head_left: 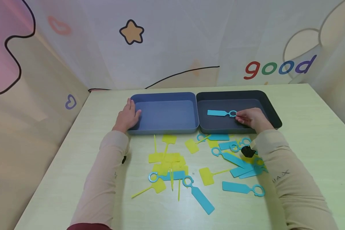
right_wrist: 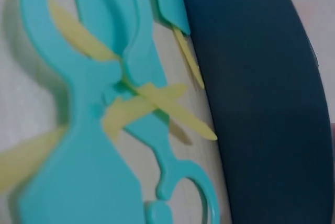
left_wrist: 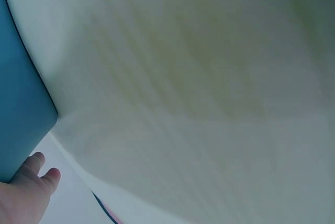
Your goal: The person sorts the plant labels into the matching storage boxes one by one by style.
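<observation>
In the head view my right hand (head_left: pixel 254 118) pinches a blue plant tag (head_left: pixel 217 113) by its ring end, within the dark tray (head_left: pixel 238 130). The tag's flat blade points left. My left hand (head_left: pixel 127 117) rests on the left wall of the blue-grey tray (head_left: pixel 164 131), fingers along the outside and thumb toward the inside. In the left wrist view, fingertips (left_wrist: pixel 52 176) show beside that tray's corner. The right wrist view shows loose blue ring tags (right_wrist: pixel 78 182) and yellow stakes close to the dark tray's outer wall (right_wrist: pixel 256 98); the right hand is hidden there.
The two trays stand side by side at the table's back. In front lie yellow T-shaped plant labels (head_left: pixel 206 176), several overlapping, and more blue ring tags (head_left: pixel 202 200). Some lie against the dark tray's front and under the right forearm. A printed cloth (head_left: pixel 172 48) hangs behind the table (head_left: pixel 60 179).
</observation>
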Demonstrator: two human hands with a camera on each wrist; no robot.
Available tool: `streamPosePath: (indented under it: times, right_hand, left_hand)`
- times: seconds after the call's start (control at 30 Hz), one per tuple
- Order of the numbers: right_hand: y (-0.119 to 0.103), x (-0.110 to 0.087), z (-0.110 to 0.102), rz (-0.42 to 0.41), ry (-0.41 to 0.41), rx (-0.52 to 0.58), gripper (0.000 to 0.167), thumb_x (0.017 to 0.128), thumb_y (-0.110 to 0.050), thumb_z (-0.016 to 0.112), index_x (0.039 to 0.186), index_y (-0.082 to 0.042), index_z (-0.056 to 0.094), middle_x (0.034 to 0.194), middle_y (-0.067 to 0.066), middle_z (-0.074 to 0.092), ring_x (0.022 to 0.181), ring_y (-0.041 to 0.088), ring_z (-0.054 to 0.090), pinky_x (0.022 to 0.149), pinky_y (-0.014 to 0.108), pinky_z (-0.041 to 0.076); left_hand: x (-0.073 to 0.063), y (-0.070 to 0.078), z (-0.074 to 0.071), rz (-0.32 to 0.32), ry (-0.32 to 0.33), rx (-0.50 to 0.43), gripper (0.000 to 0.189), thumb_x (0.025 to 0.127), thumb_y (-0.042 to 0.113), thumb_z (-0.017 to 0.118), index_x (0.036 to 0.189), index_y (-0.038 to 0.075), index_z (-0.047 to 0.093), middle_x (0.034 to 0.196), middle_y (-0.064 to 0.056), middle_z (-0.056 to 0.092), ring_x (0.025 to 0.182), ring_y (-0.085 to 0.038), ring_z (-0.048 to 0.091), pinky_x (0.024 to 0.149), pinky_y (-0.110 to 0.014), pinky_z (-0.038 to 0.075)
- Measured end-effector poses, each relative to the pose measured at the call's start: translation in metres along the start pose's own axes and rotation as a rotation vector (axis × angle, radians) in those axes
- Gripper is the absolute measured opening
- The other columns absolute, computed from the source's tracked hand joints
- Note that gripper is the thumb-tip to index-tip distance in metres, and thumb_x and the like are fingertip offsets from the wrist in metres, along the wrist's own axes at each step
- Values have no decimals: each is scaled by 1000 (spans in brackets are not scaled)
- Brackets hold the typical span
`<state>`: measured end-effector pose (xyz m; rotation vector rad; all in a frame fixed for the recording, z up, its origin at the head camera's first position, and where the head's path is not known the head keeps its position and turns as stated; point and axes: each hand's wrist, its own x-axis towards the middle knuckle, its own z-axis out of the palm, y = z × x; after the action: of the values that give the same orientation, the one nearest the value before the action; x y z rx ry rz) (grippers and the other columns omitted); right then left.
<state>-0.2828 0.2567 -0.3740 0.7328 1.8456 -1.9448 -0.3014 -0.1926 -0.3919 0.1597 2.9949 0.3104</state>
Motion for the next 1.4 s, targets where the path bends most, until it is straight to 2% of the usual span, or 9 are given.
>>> streamPosePath:
  times: [0.23, 0.53, 0.6, 0.7, 0.8, 0.9, 1.0, 1.13, 1.4]
  right_hand:
    - [2, 5, 1, -26, 96, -105, 6, 83, 1, 54, 80, -4, 54, 53, -2, 58, 48, 5, 58, 54, 17, 49]
    - [4, 6, 2, -54, 158, -149, 6, 82, 1, 54, 84, -2, 50, 47, -2, 57, 43, 7, 57, 50, 19, 49]
    - [4, 4, 3, -95, 182, -186, 1, 84, -3, 52, 84, -2, 52, 47, -3, 56, 43, 7, 57, 49, 20, 49]
    - [5, -1, 7, -205, 262, -314, 14, 85, -11, 51, 84, 1, 58, 49, -5, 56, 46, 8, 55, 49, 24, 48]
    - [5, -11, 13, -343, 306, -505, 27, 87, -19, 49, 96, 2, 62, 72, 4, 62, 66, 16, 56, 60, 29, 47]
    - [5, -25, 20, -457, 266, -658, 39, 89, -26, 47, 117, 0, 55, 111, 17, 57, 94, 28, 51, 79, 41, 44]
    - [7, -39, 26, -555, 153, -801, 50, 92, -28, 43, 133, 0, 37, 139, 22, 31, 126, 36, 30, 99, 52, 28]
    - [17, -55, 35, -703, 53, -988, 61, 91, -27, 46, 139, 2, 22, 146, 25, 5, 134, 40, -2, 101, 62, 8]
    - [49, -81, 54, -886, -9, -1235, 72, 85, -28, 56, 139, 2, 19, 145, 27, -2, 134, 42, -4, 101, 62, 10]
  left_hand:
    - [-1, 2, -1, 4, -3, 8, 66, 95, 36, 24, 139, -7, 0, 147, -22, -7, 135, -35, 11, 102, -52, 24]
    - [1, 2, 2, 2, 2, 5, 66, 95, 36, 25, 139, -7, 0, 147, -21, -6, 134, -35, 12, 102, -52, 24]
    - [1, 2, 2, 1, 2, 5, 66, 95, 37, 24, 139, -7, 0, 147, -21, -6, 134, -35, 13, 102, -52, 24]
    - [2, 2, 3, 3, 0, 7, 66, 95, 37, 24, 139, -7, 0, 147, -21, -7, 134, -36, 13, 102, -52, 24]
    - [2, 2, 2, 5, 2, 3, 67, 95, 37, 24, 139, -7, 0, 147, -21, -7, 134, -35, 12, 102, -52, 24]
    - [2, 1, 2, 7, 3, 3, 67, 95, 37, 24, 139, -7, 0, 147, -21, -8, 134, -35, 12, 102, -52, 25]
    - [2, 1, 1, 11, 4, 10, 67, 95, 38, 24, 139, -7, 0, 147, -22, -8, 134, -36, 12, 101, -52, 25]
    - [1, 1, 1, 9, 10, 17, 68, 95, 38, 25, 139, -7, 0, 147, -22, -7, 134, -36, 13, 102, -51, 25]
    - [0, 1, 0, -3, 0, 15, 69, 95, 38, 26, 139, -7, 0, 147, -21, -8, 134, -35, 13, 102, -51, 25]
